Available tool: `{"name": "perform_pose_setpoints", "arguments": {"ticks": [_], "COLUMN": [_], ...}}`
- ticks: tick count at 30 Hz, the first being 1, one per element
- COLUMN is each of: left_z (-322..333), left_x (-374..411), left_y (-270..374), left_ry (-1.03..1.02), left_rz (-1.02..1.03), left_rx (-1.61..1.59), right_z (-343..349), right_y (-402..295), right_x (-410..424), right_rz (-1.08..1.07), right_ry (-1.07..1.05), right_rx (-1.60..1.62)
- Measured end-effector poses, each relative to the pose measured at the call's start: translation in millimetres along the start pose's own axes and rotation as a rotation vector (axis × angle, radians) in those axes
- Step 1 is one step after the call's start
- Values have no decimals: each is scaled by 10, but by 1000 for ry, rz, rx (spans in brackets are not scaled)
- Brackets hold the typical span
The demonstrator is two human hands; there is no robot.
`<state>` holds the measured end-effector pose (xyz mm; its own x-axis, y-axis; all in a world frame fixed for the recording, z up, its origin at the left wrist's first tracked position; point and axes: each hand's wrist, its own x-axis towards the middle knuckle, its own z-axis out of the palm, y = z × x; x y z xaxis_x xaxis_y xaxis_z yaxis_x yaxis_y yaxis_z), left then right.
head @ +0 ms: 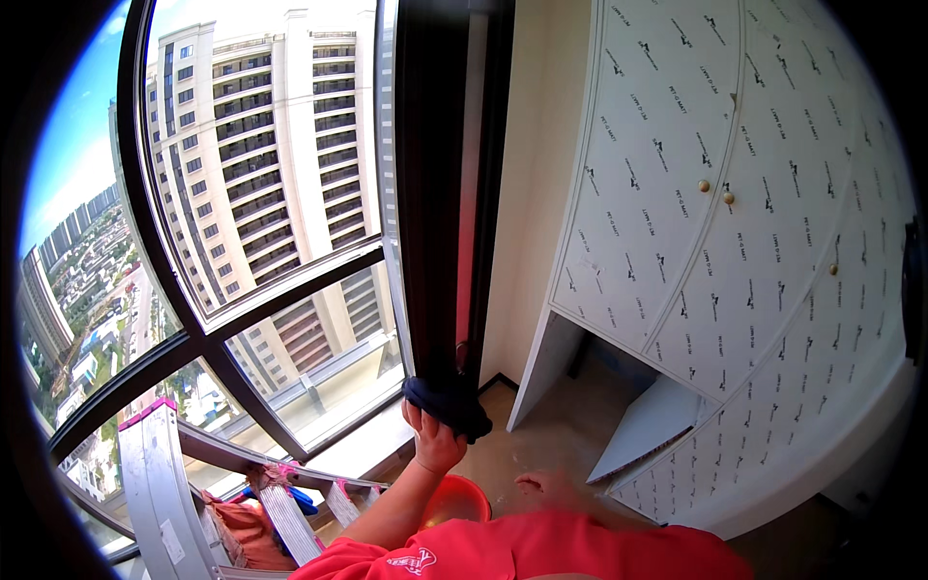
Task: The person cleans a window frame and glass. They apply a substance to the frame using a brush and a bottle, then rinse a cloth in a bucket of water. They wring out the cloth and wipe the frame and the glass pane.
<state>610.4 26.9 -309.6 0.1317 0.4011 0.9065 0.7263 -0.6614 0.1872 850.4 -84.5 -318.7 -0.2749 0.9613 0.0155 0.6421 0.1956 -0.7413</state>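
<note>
My left hand (438, 444) grips a dark navy cloth (448, 407), its fingers curled around the lower edge. The cloth lies against the bottom of a dark, glossy upright panel (429, 217) beside the window, and a red reflection shows in that surface. My right hand (538, 481) is low in front of my red shirt, above the wooden floor. It is blurred, and I cannot make out whether its fingers hold anything. Between my arms, a red bucket (481, 494) stands on the floor, partly hidden by my left forearm and shirt.
An aluminium stepladder (156, 478) with an orange cloth (250, 533) on it stands at the left by tall windows (290, 288). On the right is a film-covered white cabinet (652, 217) with round knobs. A white board (645, 428) slants out of its open lower part.
</note>
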Motion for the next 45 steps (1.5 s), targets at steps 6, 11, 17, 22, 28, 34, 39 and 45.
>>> {"name": "perform_pose_setpoints", "arguments": {"ticks": [6, 11, 17, 22, 28, 34, 39, 45], "left_z": [-145, -853, -884, -877, -1579, -2117, -2521, -2338], "left_x": [-753, -73, 1531, 2684, 4489, 5982, 6946, 6608], "left_y": [124, 381, 824, 750, 1027, 1200, 1369, 1540], "left_ry": [-282, 132, 5, 120, 178, 263, 351, 304], "left_rz": [-184, -343, -34, 406, 84, 268, 259, 175], "left_rx": [-67, -149, 5, 180, 191, 429, 436, 371], "right_z": [-44, -42, -104, 87, -132, -363, -359, -354], "right_y": [356, 542, 427, 407, 924, 1191, 1244, 1317], "right_x": [-112, 47, 231, 304, 39, 139, 344, 286], "right_rz": [49, -128, -116, -235, 33, 86, 14, 20], "right_ry": [92, 91, 78, 51, -13, 218, 300, 334], "right_rx": [77, 56, 163, 207, 131, 157, 144, 250]}}
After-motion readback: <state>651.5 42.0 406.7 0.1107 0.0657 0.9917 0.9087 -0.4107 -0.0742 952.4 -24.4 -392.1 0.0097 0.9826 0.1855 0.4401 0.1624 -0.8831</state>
